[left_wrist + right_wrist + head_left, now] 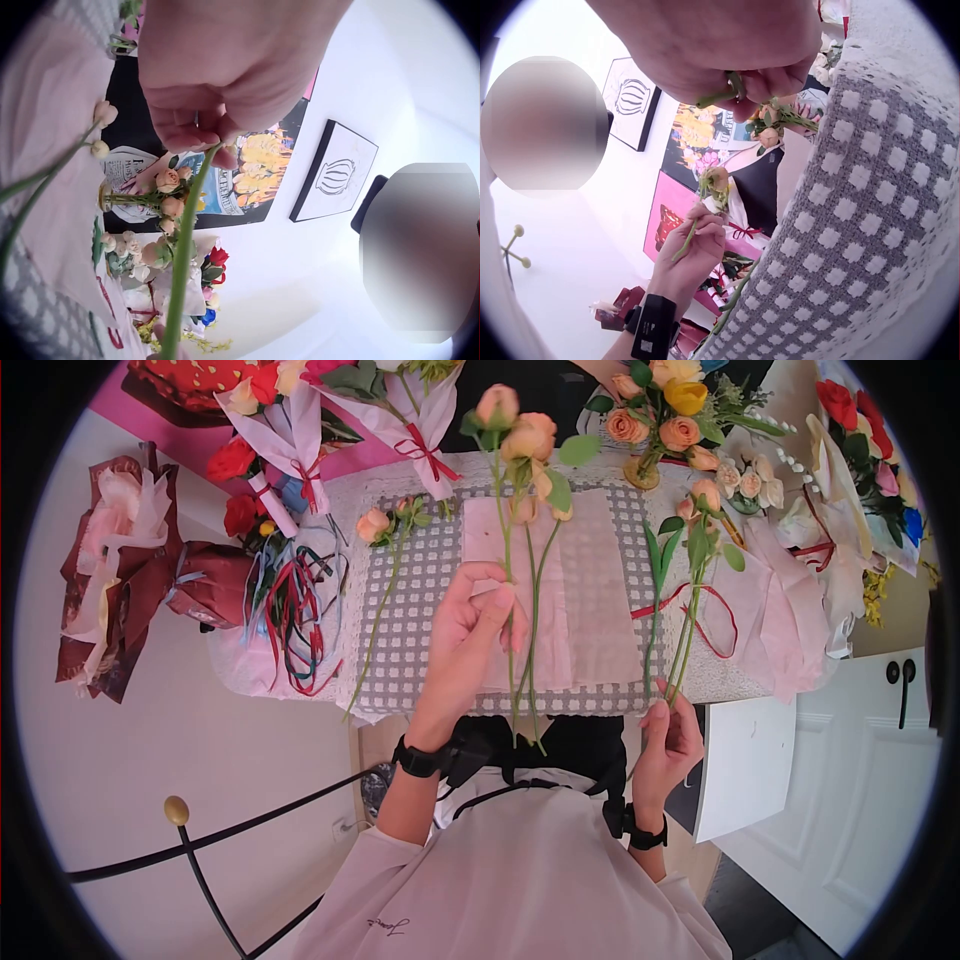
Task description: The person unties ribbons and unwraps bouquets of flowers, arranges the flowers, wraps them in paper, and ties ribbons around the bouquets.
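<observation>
Near the middle of the head view my left hand (472, 628) pinches the green stem (506, 545) of a peach rose (530, 436), held upright above the table. In the left wrist view that stem (182, 262) runs down from the fingertips. My right hand (672, 742), at the table's front edge, pinches the lower stems (687, 632) of peach roses (705, 494); cut stem ends (714, 98) poke out of its fingers in the right wrist view. Between the hands, two more rose stems (538, 595) with small pale buds (105, 112) lie over pink wrapping paper (590, 630).
A grey-and-white checked cloth (400, 660) covers the table. Another peach rose (373, 525) lies on its left side. Ribbons (298, 615) hang at left beside a dark red wrapped bouquet (110, 575). A vase (642, 472) of roses stands behind; a red ribbon (733, 625) lies at right.
</observation>
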Available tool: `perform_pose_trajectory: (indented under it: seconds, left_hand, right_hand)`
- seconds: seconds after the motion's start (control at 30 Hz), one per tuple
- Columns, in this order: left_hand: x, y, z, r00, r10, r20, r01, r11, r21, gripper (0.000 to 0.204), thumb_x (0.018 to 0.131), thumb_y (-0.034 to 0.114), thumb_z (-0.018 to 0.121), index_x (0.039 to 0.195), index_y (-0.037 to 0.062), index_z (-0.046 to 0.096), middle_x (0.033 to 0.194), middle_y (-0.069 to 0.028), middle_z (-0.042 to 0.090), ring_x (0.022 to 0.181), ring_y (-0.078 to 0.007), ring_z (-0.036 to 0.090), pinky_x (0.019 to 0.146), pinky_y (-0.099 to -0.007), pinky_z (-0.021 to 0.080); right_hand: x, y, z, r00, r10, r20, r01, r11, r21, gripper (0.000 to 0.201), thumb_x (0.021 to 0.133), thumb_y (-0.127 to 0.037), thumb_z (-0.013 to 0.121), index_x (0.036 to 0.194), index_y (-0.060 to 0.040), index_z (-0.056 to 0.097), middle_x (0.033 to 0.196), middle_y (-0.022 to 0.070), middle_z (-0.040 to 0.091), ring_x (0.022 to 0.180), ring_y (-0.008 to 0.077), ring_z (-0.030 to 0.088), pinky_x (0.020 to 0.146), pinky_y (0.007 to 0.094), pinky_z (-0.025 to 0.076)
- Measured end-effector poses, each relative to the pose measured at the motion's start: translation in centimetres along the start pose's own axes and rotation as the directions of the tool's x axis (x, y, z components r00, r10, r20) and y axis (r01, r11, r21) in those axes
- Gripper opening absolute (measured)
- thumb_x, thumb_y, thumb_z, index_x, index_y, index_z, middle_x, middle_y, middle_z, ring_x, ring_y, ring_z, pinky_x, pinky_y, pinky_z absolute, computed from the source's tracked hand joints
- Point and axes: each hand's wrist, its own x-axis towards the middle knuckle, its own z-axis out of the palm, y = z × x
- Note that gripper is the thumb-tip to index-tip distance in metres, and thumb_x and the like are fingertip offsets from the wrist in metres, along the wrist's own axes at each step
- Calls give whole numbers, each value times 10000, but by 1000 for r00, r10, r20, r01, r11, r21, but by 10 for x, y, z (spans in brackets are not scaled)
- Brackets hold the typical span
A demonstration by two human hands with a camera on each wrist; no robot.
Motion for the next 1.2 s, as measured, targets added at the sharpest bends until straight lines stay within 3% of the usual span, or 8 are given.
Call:
perform_pose_trajectory:
  seconds: [0.13, 0.23, 0.3, 0.4, 0.6, 0.83, 1.0, 1.2]
  left_hand:
    - [-17, 1, -11, 1000, 11, -26, -10, 1000, 14, 146, 1126, 153, 493, 1257, 94, 470, 707, -18, 581, 643, -70, 495, 619, -229, 380]
    - [-36, -1, -16, 999, 28, -43, -28, 1000, 3, 154, 1115, 104, 499, 1255, 82, 439, 715, -22, 573, 647, -70, 495, 608, -227, 383]
    - [-47, -1, -19, 995, 34, -91, -26, 996, 83, 171, 1106, 65, 499, 1249, 81, 407, 732, -33, 580, 649, -76, 497, 602, -226, 393]
    - [-58, 0, -25, 993, 62, -101, -49, 991, 126, 168, 1111, 77, 492, 1240, 91, 384, 739, -40, 582, 652, -84, 500, 613, -228, 407]
    - [-63, -4, -36, 991, 9, -132, 3, 996, 91, 162, 1114, 102, 495, 1232, 94, 384, 741, -55, 596, 661, -94, 516, 618, -233, 418]
    - [-64, -8, -36, 987, -16, -161, 28, 997, 72, 162, 1116, 122, 498, 1231, 93, 388, 753, -62, 622, 660, -98, 533, 626, -234, 439]
    - [-66, -1, -31, 984, -3, -177, 22, 994, 108, 134, 1121, 161, 504, 1214, 100, 430, 720, -73, 615, 632, -113, 535, 617, -253, 438]
    - [-68, -1, -30, 989, -15, -145, 28, 996, 90, 160, 1121, 144, 498, 1230, 82, 399, 752, -74, 639, 665, -106, 577, 631, -242, 457]
  right_hand:
    - [2, 1, 5, 999, -33, 26, 34, 999, -29, 223, 999, -21, 675, 1204, 24, 748, 845, 15, 683, 645, 39, 532, 556, 201, 387]
    - [7, 1, 8, 988, -48, 144, 60, 995, -81, 217, 957, 17, 707, 1166, 19, 761, 794, 7, 640, 599, 40, 455, 520, 221, 320]
    - [10, -5, 18, 968, -144, 205, 170, 978, -117, 214, 921, 38, 731, 1133, 23, 758, 736, 15, 572, 567, 52, 392, 506, 242, 269]
    - [12, -18, 32, 942, -242, 231, 282, 946, -160, 195, 907, 43, 742, 1101, 36, 748, 727, 35, 560, 548, 63, 410, 496, 247, 286]
    - [17, -19, 61, 910, -174, 377, 264, 943, -201, 159, 927, 28, 723, 1084, 32, 749, 784, 59, 617, 527, 84, 457, 488, 266, 336]
    - [18, -25, 63, 931, -156, 330, 214, 966, -148, 179, 940, 26, 707, 1110, 18, 763, 780, 62, 601, 547, 87, 476, 502, 257, 350]
    - [20, -26, 55, 969, -189, 158, 202, 977, -71, 215, 951, 36, 693, 1146, 1, 779, 770, 33, 572, 586, 56, 457, 523, 232, 335]
    - [21, -17, 30, 981, -153, 120, 170, 975, -145, 202, 977, -1, 687, 1156, 0, 780, 705, -1, 541, 596, 46, 441, 535, 222, 327]
